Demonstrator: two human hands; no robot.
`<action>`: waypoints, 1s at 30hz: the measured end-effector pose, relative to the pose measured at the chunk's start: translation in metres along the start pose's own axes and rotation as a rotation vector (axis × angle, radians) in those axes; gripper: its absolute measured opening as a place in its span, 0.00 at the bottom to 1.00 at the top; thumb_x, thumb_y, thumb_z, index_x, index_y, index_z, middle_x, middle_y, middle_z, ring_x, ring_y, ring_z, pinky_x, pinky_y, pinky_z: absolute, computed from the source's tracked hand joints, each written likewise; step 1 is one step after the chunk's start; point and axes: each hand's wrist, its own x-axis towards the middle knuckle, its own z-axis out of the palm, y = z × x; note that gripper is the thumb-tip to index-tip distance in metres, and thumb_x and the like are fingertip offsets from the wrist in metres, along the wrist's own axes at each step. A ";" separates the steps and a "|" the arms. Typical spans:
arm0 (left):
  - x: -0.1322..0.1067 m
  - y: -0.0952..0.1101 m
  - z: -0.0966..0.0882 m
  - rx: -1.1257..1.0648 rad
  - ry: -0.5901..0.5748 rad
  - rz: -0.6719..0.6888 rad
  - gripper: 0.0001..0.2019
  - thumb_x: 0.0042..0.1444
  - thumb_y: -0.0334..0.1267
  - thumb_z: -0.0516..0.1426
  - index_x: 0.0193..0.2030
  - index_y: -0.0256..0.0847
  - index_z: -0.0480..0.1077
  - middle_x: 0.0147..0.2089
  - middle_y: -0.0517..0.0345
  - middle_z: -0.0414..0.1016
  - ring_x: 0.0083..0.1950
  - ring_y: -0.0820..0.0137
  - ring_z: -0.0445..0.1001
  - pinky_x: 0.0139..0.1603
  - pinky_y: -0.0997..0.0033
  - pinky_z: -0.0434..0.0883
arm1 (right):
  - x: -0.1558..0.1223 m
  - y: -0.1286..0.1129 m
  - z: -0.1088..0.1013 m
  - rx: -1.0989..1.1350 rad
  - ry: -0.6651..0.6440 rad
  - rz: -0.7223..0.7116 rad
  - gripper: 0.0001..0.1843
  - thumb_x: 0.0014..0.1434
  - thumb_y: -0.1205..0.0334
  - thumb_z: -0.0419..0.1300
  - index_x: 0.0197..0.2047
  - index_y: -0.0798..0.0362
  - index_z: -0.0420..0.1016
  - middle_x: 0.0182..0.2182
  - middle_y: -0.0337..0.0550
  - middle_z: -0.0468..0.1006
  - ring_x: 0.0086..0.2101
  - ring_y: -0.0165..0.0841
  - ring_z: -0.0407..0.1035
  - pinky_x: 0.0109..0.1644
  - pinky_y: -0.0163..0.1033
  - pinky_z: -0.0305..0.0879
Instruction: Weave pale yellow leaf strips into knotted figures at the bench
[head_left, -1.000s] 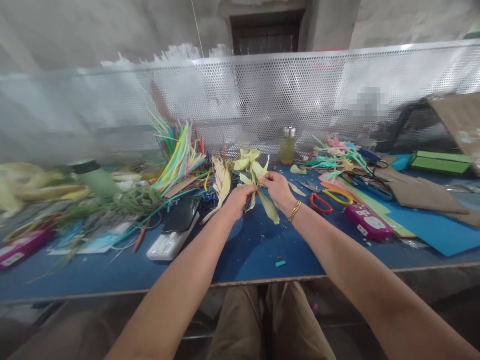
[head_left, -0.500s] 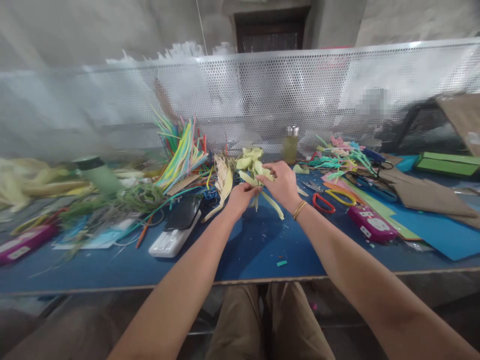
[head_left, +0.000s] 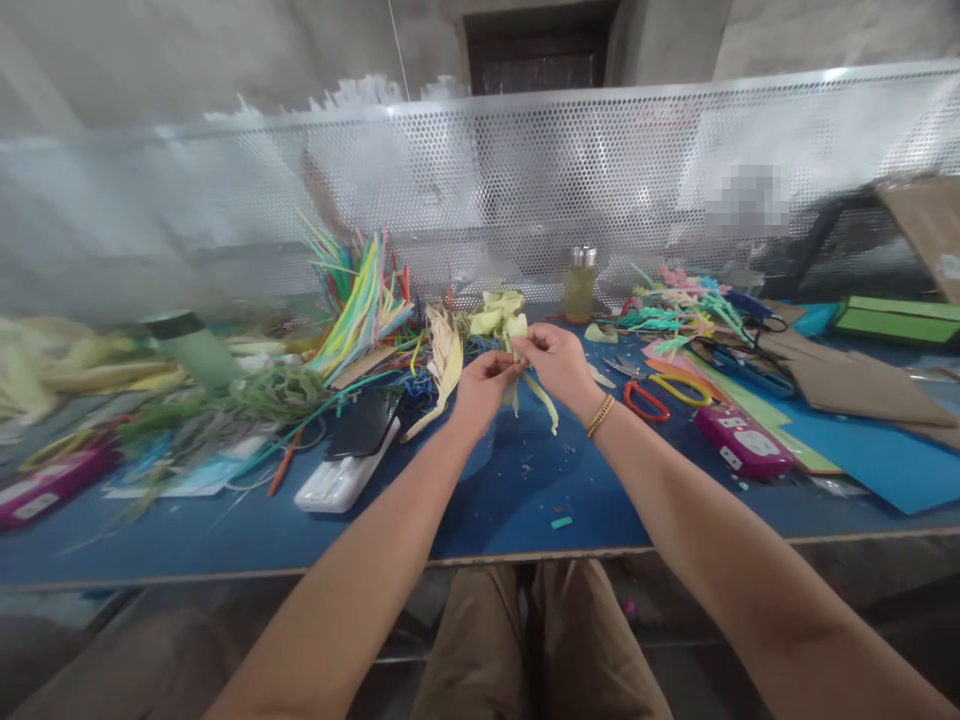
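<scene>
My left hand [head_left: 481,382] and my right hand [head_left: 556,358] meet over the middle of the blue table [head_left: 510,490]. Both pinch a small bundle of pale green-yellow leaf strips [head_left: 504,325]. Looped strips stand up above my fingers, and loose ends [head_left: 541,398] hang down below them. A gold bracelet [head_left: 600,414] sits on my right wrist. A dried yellow husk [head_left: 444,358] lies just left of my left hand.
Coloured strips [head_left: 360,300] fan up at the back left, with a black phone [head_left: 365,423] and a white case [head_left: 337,482] nearby. A small bottle [head_left: 580,284], red-handled scissors [head_left: 645,400], a pink box [head_left: 742,450] and paper sheets [head_left: 855,440] lie right. A perforated metal screen [head_left: 525,180] stands behind.
My hands have drawn closer together on the bundle and risen slightly. The hanging strip ends look shorter and more gathered than a second ago.
</scene>
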 end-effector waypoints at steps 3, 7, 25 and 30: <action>-0.001 0.001 0.000 0.030 -0.007 -0.062 0.11 0.41 0.43 0.69 0.23 0.39 0.74 0.22 0.61 0.69 0.24 0.74 0.61 0.28 0.70 0.56 | -0.001 -0.001 -0.001 -0.035 0.051 0.001 0.18 0.59 0.56 0.58 0.20 0.51 0.64 0.19 0.37 0.69 0.24 0.29 0.60 0.31 0.36 0.56; 0.000 0.000 -0.001 0.006 -0.052 -0.122 0.11 0.38 0.43 0.70 0.23 0.38 0.76 0.24 0.57 0.74 0.27 0.71 0.67 0.31 0.69 0.61 | -0.003 -0.002 -0.001 -0.060 0.103 -0.022 0.18 0.60 0.57 0.58 0.20 0.51 0.63 0.20 0.38 0.69 0.25 0.29 0.61 0.33 0.36 0.56; 0.004 -0.013 -0.013 -0.085 -0.041 -0.290 0.15 0.39 0.46 0.70 0.25 0.40 0.74 0.27 0.57 0.76 0.25 0.75 0.65 0.27 0.73 0.60 | 0.005 0.011 -0.010 -0.102 -0.011 -0.009 0.11 0.61 0.55 0.57 0.39 0.53 0.75 0.29 0.41 0.76 0.30 0.32 0.68 0.37 0.37 0.62; 0.010 -0.006 -0.019 -0.353 0.085 -0.503 0.09 0.48 0.41 0.65 0.32 0.38 0.76 0.33 0.55 0.78 0.31 0.75 0.72 0.31 0.76 0.64 | 0.001 0.012 -0.015 -0.437 -0.071 -0.281 0.17 0.56 0.70 0.58 0.47 0.47 0.77 0.43 0.44 0.77 0.44 0.39 0.68 0.50 0.46 0.61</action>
